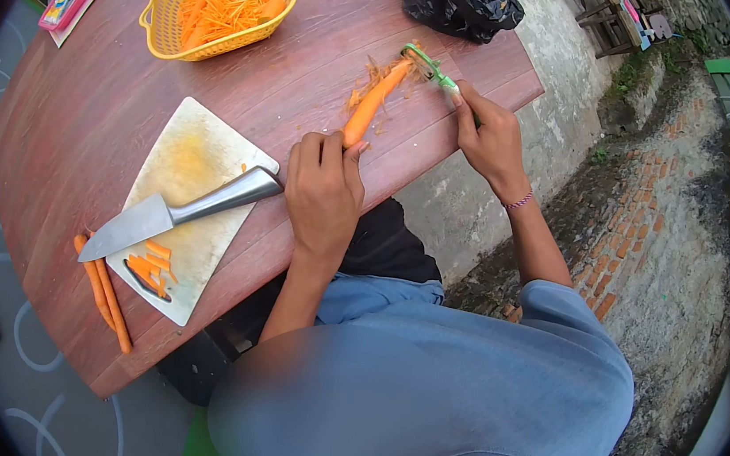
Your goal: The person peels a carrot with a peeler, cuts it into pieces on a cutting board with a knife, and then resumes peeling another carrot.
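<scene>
My left hand (323,190) grips the thick lower end of an orange carrot (374,104) at the front edge of the table. The carrot points away to the upper right, with peelings (362,95) lying around its far part. In my right hand (488,130) is a green peeler (430,67), its head at the far tip of the carrot. Left of my left hand, a large knife (177,216) lies across a white cutting board (194,126) with orange stains. Cut carrot sticks (151,270) rest on the board near its handle slot.
A yellow basket (226,45) of shredded carrot stands at the back. A black plastic bag (458,0) sits at the back right. Two thin carrots (105,295) lie left of the board. A pink item (64,8) is at the back left. A wooden stool (605,11) stands beyond the table.
</scene>
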The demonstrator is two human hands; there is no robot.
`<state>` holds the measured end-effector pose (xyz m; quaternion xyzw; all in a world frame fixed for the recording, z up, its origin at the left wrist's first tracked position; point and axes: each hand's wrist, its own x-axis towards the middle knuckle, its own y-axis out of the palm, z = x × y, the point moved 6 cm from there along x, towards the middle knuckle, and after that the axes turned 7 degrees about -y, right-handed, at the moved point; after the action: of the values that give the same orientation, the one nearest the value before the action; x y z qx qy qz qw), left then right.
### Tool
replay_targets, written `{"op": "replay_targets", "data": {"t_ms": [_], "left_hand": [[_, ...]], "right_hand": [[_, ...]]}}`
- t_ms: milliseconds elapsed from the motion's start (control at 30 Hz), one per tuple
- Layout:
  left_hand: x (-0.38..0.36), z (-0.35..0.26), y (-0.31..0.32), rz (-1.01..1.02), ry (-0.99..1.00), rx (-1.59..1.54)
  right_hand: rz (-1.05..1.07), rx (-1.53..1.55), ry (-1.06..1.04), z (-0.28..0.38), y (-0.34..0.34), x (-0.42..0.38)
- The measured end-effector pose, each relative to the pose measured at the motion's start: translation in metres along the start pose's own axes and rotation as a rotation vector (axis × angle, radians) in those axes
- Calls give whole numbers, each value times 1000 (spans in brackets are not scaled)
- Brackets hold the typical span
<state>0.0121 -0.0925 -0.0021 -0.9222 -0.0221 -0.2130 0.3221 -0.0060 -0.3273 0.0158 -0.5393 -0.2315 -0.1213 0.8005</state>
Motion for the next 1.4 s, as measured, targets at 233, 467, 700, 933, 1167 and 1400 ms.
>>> {"op": "replay_targets", "data": {"t_ms": [233,467,700,933,1167,1400], "left_hand": [[0,1,2,4,-9,29],[0,-1,1,14,-20,36],[-1,1,2,24,-12,33],[0,0,2,32,-11,21],[-1,-1,1,34,14,25],[-1,0,2,47,-2,-5]], "right_hand": [[217,92,-105,40,10,-16],[6,33,-14,4,-1,5],[29,40,46,-7,0,8],[166,119,-37,27,-1,-2],[19,131,65,-8,-10,9],[118,100,222,-18,-6,15]]}}
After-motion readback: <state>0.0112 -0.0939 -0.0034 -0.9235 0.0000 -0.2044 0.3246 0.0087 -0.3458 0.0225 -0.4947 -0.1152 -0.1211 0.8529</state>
